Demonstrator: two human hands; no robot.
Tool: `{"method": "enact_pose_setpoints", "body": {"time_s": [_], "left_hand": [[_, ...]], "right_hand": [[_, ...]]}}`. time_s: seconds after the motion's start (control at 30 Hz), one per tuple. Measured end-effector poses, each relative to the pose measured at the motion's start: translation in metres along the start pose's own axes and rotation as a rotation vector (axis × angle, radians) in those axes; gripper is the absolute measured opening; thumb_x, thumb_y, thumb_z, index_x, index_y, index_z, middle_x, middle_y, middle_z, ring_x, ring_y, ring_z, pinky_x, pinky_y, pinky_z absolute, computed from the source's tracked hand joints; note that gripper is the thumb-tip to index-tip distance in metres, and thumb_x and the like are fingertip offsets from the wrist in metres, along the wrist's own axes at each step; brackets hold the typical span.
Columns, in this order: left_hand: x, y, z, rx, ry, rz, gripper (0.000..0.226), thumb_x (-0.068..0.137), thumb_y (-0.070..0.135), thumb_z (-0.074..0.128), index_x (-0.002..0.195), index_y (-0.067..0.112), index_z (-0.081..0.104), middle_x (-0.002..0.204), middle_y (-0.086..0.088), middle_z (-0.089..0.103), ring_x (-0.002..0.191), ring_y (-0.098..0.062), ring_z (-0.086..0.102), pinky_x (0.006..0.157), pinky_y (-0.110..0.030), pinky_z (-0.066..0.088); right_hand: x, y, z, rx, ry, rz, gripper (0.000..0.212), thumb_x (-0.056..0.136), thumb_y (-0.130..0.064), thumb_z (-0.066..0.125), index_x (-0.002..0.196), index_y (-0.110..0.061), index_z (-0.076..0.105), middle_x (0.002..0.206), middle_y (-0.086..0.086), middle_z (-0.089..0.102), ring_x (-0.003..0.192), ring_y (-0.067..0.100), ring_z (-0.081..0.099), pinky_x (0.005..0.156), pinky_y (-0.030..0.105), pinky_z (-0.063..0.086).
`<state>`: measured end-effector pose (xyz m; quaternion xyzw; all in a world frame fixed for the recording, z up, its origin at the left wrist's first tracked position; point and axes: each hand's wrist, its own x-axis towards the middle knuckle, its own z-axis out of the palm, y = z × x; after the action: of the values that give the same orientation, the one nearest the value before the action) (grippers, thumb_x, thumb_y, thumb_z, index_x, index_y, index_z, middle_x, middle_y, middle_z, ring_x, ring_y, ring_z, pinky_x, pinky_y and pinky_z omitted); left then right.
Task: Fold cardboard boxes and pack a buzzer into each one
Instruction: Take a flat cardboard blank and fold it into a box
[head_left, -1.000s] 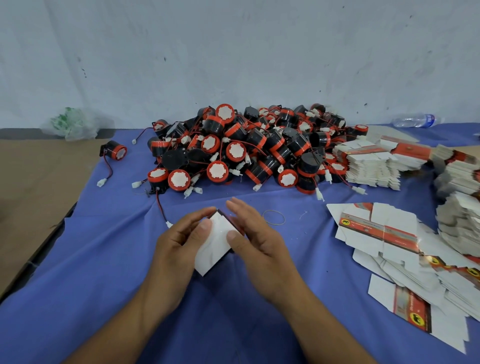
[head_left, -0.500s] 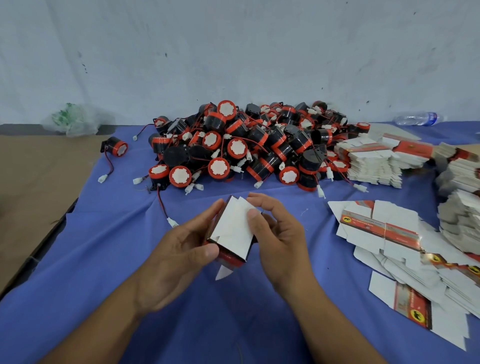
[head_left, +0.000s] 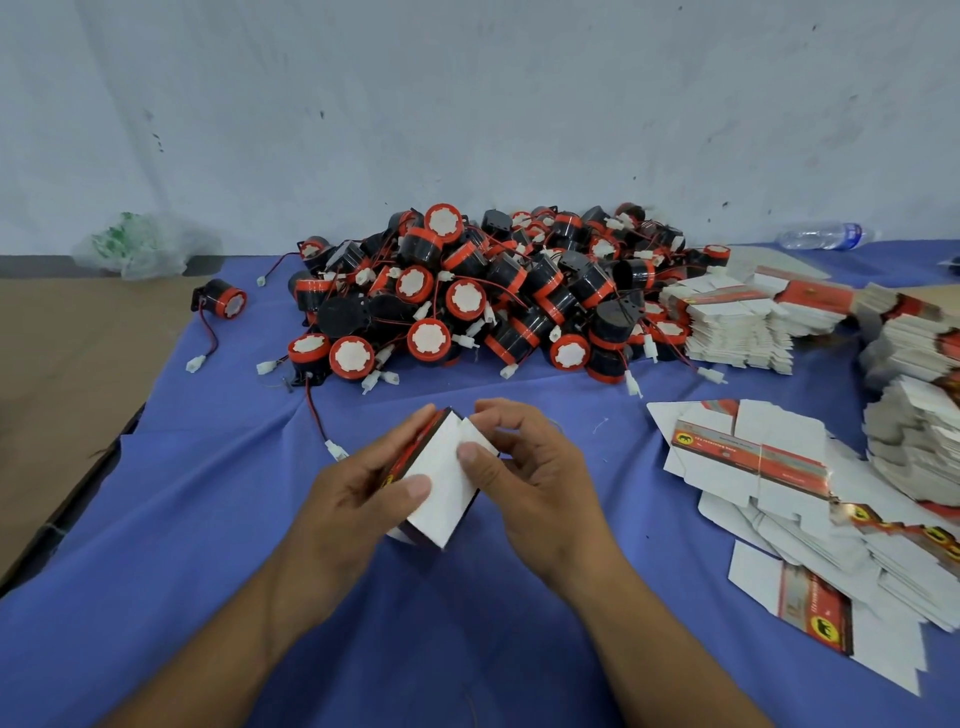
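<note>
one wide-angle view is taken from the head, pointed forward and down. the left hand (head_left: 358, 493) and right hand (head_left: 540, 483) are framed close, the table (head_left: 156, 571) and wall (head_left: 467, 104) beyond.

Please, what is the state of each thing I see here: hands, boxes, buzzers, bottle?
box: half folded, held in both hands.
left hand: grips the box.
right hand: pinches a box flap.
buzzers: unpacked, in a heap.
flat boxes: unfolded, in stacks.
bottle: lying on its side.
</note>
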<state>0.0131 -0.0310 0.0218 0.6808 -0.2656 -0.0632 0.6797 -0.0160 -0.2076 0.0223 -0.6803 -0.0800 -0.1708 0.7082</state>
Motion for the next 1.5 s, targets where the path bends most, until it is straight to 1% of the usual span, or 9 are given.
{"method": "enact_pose_setpoints", "body": {"time_s": [0.17,0.27,0.37,0.5,0.77,1.0,1.13,1.27,1.5], "left_hand": [[-0.001,0.002,0.008,0.591,0.142,0.250,0.068,0.077,0.043,0.068,0.139,0.047,0.040,0.129,0.034,0.051,0.110,0.008,0.056,0.082,-0.006,0.047],[0.007,-0.002,0.006,1.172,-0.003,0.510,0.108,0.058,0.022,0.086,0.148,0.016,0.026,0.127,0.009,0.059,0.112,-0.007,0.048,0.099,-0.023,0.030],[0.013,-0.006,0.006,1.391,-0.099,0.575,0.115,0.050,0.026,0.093,0.143,-0.002,0.031,0.117,-0.001,0.067,0.113,-0.014,0.046,0.100,-0.033,0.026],[0.013,-0.007,-0.001,1.374,-0.025,0.462,0.109,0.054,0.049,0.091,0.139,0.002,0.042,0.117,-0.009,0.065,0.111,-0.022,0.051,0.095,-0.036,0.041],[0.004,-0.003,0.004,1.310,-0.064,0.222,0.082,0.074,0.074,0.056,0.117,0.004,0.067,0.132,-0.019,0.059,0.113,-0.036,0.063,0.092,-0.044,0.051],[0.001,-0.015,0.002,0.859,-0.009,0.025,0.052,0.088,0.055,0.050,0.132,0.028,0.055,0.129,0.024,0.048,0.122,-0.005,0.046,0.094,0.001,0.024],[0.002,-0.020,-0.001,0.794,-0.068,-0.020,0.036,0.094,0.040,0.059,0.127,0.033,0.046,0.125,0.021,0.045,0.118,0.003,0.041,0.100,-0.012,0.033],[0.001,-0.026,0.002,0.860,-0.148,-0.026,0.053,0.098,0.041,0.050,0.142,0.019,0.029,0.139,0.007,0.034,0.128,-0.010,0.039,0.109,-0.030,0.033],[0.004,-0.026,0.001,0.665,0.000,-0.067,0.038,0.096,0.036,0.057,0.126,0.036,0.033,0.126,0.015,0.045,0.111,0.003,0.046,0.090,-0.008,0.036]], "right_hand": [[-0.003,0.000,0.004,-0.100,-0.026,0.076,0.014,0.088,-0.043,0.069,0.101,-0.041,0.063,0.125,-0.010,0.058,0.110,0.008,0.063,0.085,0.027,0.054],[-0.001,0.001,0.000,-0.227,-0.165,0.177,0.057,0.084,-0.063,0.065,0.135,-0.050,0.044,0.128,-0.024,0.054,0.106,-0.002,0.061,0.087,0.018,0.050],[0.001,0.000,-0.013,-0.407,-0.270,0.102,0.047,0.093,-0.044,0.064,0.136,-0.050,0.048,0.108,-0.028,0.062,0.097,-0.004,0.061,0.088,0.019,0.049],[0.004,0.002,-0.027,-0.350,-0.243,0.118,0.031,0.095,-0.025,0.068,0.122,-0.036,0.057,0.119,0.002,0.060,0.100,0.017,0.065,0.092,0.037,0.055],[0.005,0.003,-0.037,-0.728,-0.417,-0.068,0.035,0.095,-0.044,0.061,0.126,-0.050,0.045,0.108,-0.013,0.045,0.092,0.008,0.054,0.078,0.020,0.048],[0.010,0.005,-0.046,-0.823,-0.174,0.176,0.057,0.064,-0.061,0.085,0.088,-0.041,0.037,0.074,-0.011,0.059,0.061,0.003,0.052,0.049,0.016,0.040],[0.009,0.011,-0.052,-1.006,-0.298,0.333,0.055,0.068,-0.084,0.057,0.072,-0.030,0.049,0.149,-0.001,0.039,0.141,0.025,0.028,0.106,0.032,0.036],[0.001,0.014,-0.044,-1.067,-0.459,0.259,0.079,0.065,-0.095,0.022,0.097,-0.034,0.062,0.166,0.005,0.007,0.153,0.025,-0.013,0.123,0.048,0.004],[0.040,-0.005,-0.054,-0.842,-0.266,0.240,0.083,0.083,-0.085,0.021,0.071,-0.010,0.054,0.072,0.003,0.056,0.072,0.016,0.051,0.072,0.029,0.044]]}}
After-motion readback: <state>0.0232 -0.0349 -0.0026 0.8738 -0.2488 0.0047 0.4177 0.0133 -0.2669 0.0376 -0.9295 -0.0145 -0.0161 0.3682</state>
